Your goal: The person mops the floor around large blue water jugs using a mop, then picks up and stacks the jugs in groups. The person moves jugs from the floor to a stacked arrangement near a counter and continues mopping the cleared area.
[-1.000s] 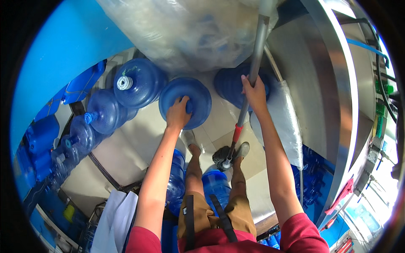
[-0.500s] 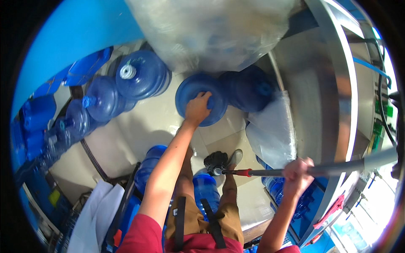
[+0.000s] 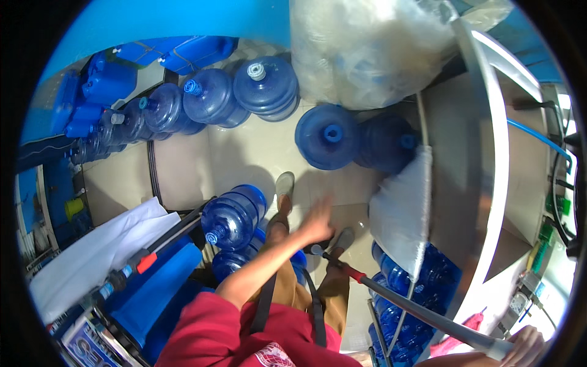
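My left hand (image 3: 317, 223), smeared by motion, is over the floor in front of my legs, fingers stretched out and holding nothing. Beyond it stands a blue water jug (image 3: 327, 137) with a blue neck facing up, apart from the hand. A darker blue jug (image 3: 388, 142) is beside that one, to its right. At the lower right, my right hand (image 3: 526, 344) is closed around the end of a long grey pole (image 3: 422, 309). The pole slants down to a red collar (image 3: 353, 273), with its tip near my feet.
A row of water jugs (image 3: 211, 98) lines the far left, with blue jerrycans (image 3: 109, 79) behind. Stacked jugs (image 3: 234, 217) stand by my left leg. A big clear plastic bag (image 3: 373, 55) sits at the back. A metal counter (image 3: 492, 177) runs along the right, with jugs (image 3: 437, 275) underneath.
My left hand has let go of the top of the blue jug and drawn back toward my body. My right hand has moved down and right with the pole. The view has shifted.
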Motion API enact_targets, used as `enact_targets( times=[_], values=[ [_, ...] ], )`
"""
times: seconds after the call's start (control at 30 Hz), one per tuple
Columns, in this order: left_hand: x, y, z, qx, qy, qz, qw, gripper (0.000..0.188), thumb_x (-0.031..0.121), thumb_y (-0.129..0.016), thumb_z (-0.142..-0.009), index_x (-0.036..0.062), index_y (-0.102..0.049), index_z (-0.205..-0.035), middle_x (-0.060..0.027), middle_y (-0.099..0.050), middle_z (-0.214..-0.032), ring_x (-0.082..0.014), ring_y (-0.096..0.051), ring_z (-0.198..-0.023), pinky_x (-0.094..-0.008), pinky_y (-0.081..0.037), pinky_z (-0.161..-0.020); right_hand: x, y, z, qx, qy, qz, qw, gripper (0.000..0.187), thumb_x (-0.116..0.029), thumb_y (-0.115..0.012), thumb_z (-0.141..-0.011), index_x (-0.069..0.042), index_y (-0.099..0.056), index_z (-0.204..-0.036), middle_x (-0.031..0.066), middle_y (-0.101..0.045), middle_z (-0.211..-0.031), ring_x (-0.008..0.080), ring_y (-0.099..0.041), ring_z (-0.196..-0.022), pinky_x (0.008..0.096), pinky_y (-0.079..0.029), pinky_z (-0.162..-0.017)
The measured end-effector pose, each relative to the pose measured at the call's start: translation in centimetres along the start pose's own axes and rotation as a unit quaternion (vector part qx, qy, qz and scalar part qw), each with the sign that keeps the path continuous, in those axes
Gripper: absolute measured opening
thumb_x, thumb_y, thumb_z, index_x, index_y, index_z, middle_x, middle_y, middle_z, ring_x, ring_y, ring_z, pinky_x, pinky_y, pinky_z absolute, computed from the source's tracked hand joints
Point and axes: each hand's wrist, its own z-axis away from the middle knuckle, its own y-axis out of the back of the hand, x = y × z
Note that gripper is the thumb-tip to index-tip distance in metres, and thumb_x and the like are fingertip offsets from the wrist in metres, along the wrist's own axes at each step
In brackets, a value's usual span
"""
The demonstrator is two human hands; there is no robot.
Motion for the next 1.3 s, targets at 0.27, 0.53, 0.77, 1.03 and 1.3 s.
enact_targets(
  times=[0.27,0.53,0.77,1.03,1.3],
  values=[
    [17.1,-17.2,10.8,-0.179,-0.190,0.055,0.964,0.024,0.026,-0.070,-0.073,0.0075,-0.062,-0.085,-0.0151,-0.065,-0.080,-0.0337,-0.064,-0.079,-0.0448,-0.050,-0.070,-13.3,0.4,9.2,-0.068,0.137,-0.061,0.986,0.055,-0.054,-0.037,-0.100,-0.011,-0.049,-0.068,-0.0018,-0.047,-0.052,0.0072,-0.044,-0.035,0.0224,-0.044,-0.033],
    [21.9,-21.1,10.5,-0.115,-0.256,-0.095,0.955,0.015,0.023,-0.068,-0.063,0.0088,-0.067,-0.067,-0.0174,-0.065,-0.068,-0.0386,-0.065,-0.071,-0.0490,-0.051,-0.063,-29.2,5.3,21.1,0.027,0.158,0.092,0.983,0.039,-0.040,-0.040,-0.101,-0.008,-0.051,-0.082,0.0003,-0.047,-0.051,0.0100,-0.043,-0.037,0.0266,-0.040,-0.040],
    [20.8,-17.2,9.8,-0.101,-0.226,-0.154,0.956,0.016,0.022,-0.067,-0.063,0.0062,-0.067,-0.069,-0.0186,-0.065,-0.069,-0.0394,-0.065,-0.072,-0.0493,-0.052,-0.066,-28.1,6.6,24.1,0.195,0.083,0.139,0.967,0.027,-0.025,-0.031,-0.105,-0.006,-0.049,-0.099,-0.0011,-0.035,-0.050,0.0133,-0.031,-0.038,0.0295,-0.030,-0.041],
    [21.0,-8.9,14.3,0.004,-0.225,-0.114,0.968,0.021,0.019,-0.064,-0.067,0.0081,-0.050,-0.054,-0.0150,-0.061,-0.061,-0.0381,-0.063,-0.065,-0.0481,-0.049,-0.060,-31.0,1.4,18.6,-0.058,0.185,0.102,0.976,0.034,-0.028,-0.023,-0.107,-0.012,-0.044,-0.085,-0.0021,-0.035,-0.045,0.0119,-0.040,-0.035,0.0290,-0.033,-0.041],
    [10.6,-0.5,11.1,0.133,-0.141,-0.195,0.961,0.025,0.033,-0.067,-0.076,0.0141,-0.063,-0.093,-0.0073,-0.065,-0.096,-0.0265,-0.064,-0.101,-0.0536,-0.044,-0.094,-11.5,-4.1,11.4,0.031,0.118,0.317,0.941,0.014,-0.015,-0.046,-0.099,-0.007,-0.054,-0.092,-0.0036,-0.035,-0.049,0.0082,-0.037,-0.039,0.0200,-0.034,-0.040]
  ],
)
